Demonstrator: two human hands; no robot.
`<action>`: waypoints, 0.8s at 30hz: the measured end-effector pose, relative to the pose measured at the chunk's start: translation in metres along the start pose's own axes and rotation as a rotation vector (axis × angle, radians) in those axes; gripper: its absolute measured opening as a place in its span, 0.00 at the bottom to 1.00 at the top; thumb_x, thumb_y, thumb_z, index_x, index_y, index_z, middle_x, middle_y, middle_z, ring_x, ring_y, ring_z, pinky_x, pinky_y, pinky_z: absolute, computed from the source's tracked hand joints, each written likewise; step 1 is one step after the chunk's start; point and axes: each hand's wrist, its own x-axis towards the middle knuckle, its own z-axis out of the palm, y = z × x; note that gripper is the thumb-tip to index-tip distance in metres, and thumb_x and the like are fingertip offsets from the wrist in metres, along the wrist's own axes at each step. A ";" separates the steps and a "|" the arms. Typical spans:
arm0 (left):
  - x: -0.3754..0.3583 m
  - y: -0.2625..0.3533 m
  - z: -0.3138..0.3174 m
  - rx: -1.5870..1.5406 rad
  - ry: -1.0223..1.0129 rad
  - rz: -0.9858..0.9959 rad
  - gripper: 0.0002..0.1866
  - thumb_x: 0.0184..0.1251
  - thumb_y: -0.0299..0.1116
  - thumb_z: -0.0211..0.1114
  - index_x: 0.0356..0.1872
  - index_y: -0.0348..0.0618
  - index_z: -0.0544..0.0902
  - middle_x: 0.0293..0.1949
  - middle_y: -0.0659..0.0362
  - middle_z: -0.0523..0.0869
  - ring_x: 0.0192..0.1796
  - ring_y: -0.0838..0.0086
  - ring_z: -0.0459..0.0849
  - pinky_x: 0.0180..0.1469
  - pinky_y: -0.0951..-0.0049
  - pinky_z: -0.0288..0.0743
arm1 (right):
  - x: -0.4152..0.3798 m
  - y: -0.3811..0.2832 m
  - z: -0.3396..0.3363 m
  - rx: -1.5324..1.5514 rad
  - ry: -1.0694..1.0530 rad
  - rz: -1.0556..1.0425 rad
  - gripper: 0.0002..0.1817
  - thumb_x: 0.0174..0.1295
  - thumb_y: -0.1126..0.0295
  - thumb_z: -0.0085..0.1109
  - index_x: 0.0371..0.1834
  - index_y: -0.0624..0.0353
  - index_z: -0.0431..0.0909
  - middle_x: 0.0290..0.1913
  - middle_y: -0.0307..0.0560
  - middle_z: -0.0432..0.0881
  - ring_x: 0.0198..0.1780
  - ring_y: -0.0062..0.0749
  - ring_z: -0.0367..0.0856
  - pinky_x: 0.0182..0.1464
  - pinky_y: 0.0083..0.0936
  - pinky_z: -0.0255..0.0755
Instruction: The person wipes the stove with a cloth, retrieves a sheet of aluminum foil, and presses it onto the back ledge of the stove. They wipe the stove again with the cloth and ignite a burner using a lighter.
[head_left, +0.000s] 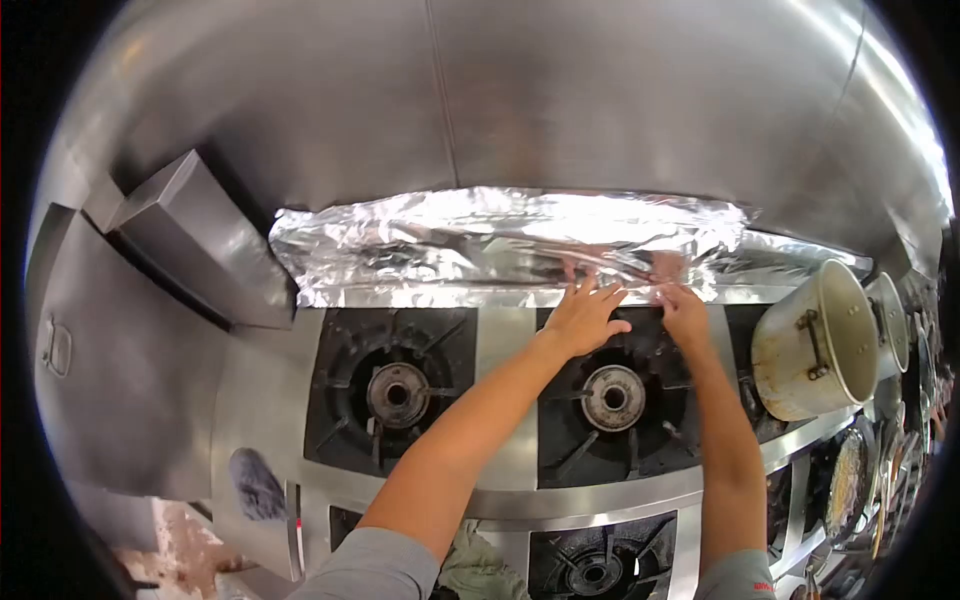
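Big stove point(502, 335) sitting below. Long shiny foil point(400, 250) lying along its back, at 12 o'clock from fingers. Left hand point(580, 318) spreading fingers wide, tips touching foil's front edge, gripping nothing. Right hand point(686, 314) curling fingers at same edge; cannot tell if pinching foil.
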 end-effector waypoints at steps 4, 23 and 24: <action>0.005 0.011 0.007 0.060 -0.017 -0.008 0.32 0.63 0.57 0.57 0.61 0.45 0.74 0.63 0.60 0.75 0.65 0.57 0.67 0.62 0.52 0.62 | 0.001 -0.044 -0.009 -0.024 0.076 -0.204 0.07 0.54 0.76 0.58 0.36 0.61 0.82 0.38 0.54 0.84 0.45 0.52 0.79 0.49 0.40 0.72; -0.126 -0.119 -0.109 0.171 0.183 -0.169 0.15 0.61 0.42 0.65 0.41 0.43 0.86 0.46 0.58 0.85 0.49 0.61 0.79 0.55 0.64 0.71 | -0.011 -0.111 0.038 0.133 -0.197 -0.325 0.06 0.59 0.74 0.57 0.38 0.61 0.80 0.45 0.50 0.83 0.54 0.49 0.77 0.58 0.39 0.69; -0.130 -0.123 -0.111 0.181 0.096 -0.159 0.15 0.61 0.41 0.65 0.44 0.44 0.86 0.50 0.58 0.84 0.51 0.62 0.78 0.58 0.65 0.70 | -0.015 -0.106 0.049 0.114 -0.124 -0.362 0.06 0.59 0.74 0.57 0.38 0.61 0.80 0.44 0.50 0.83 0.54 0.49 0.77 0.57 0.39 0.69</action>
